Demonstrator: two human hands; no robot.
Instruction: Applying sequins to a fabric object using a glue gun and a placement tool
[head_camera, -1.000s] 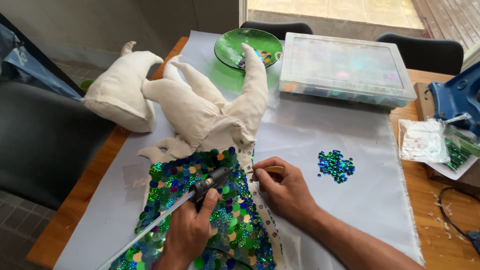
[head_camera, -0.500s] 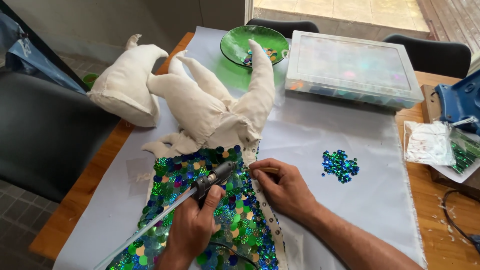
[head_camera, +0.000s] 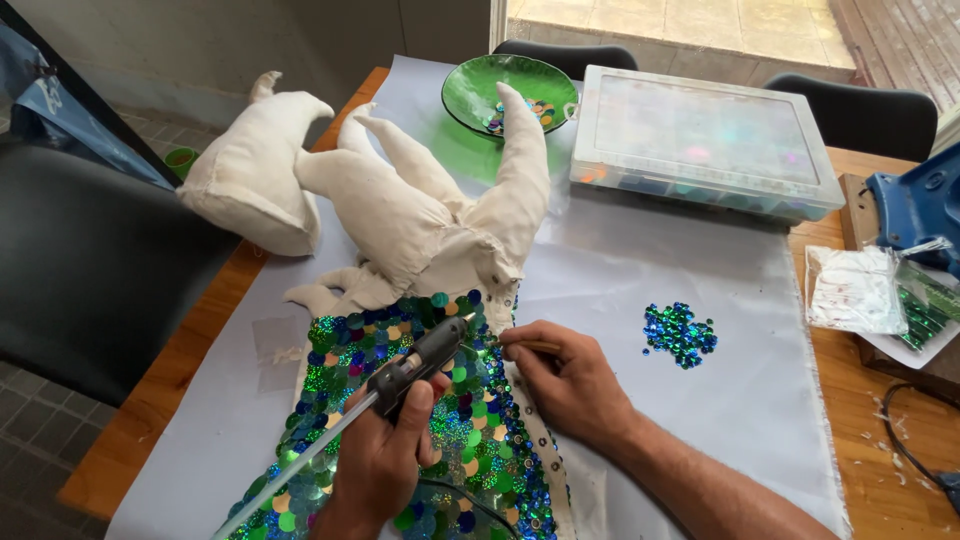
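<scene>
A white stuffed cloth figure (head_camera: 420, 215) lies on a pale sheet (head_camera: 650, 270); its lower part is covered with green and blue sequins (head_camera: 470, 440). My left hand (head_camera: 385, 455) grips a dark glue gun (head_camera: 415, 360) with a clear glue stick out the back, its nozzle pointing at the sequin edge near the figure's waist. My right hand (head_camera: 565, 385) pinches a thin wooden stick (head_camera: 535, 346) whose tip meets the same spot. A small heap of blue-green sequins (head_camera: 680, 333) lies on the sheet to the right.
A green glass bowl (head_camera: 480, 85) with sequins and a clear lidded compartment box (head_camera: 705, 140) stand at the back. Plastic bags (head_camera: 860, 290) and a blue tool (head_camera: 920, 205) sit at the right edge. Dark chairs surround the wooden table (head_camera: 170, 390).
Both hands stay at the sequin edge; the glue gun nozzle has edged slightly toward the stick tip. The view has shifted a little.
</scene>
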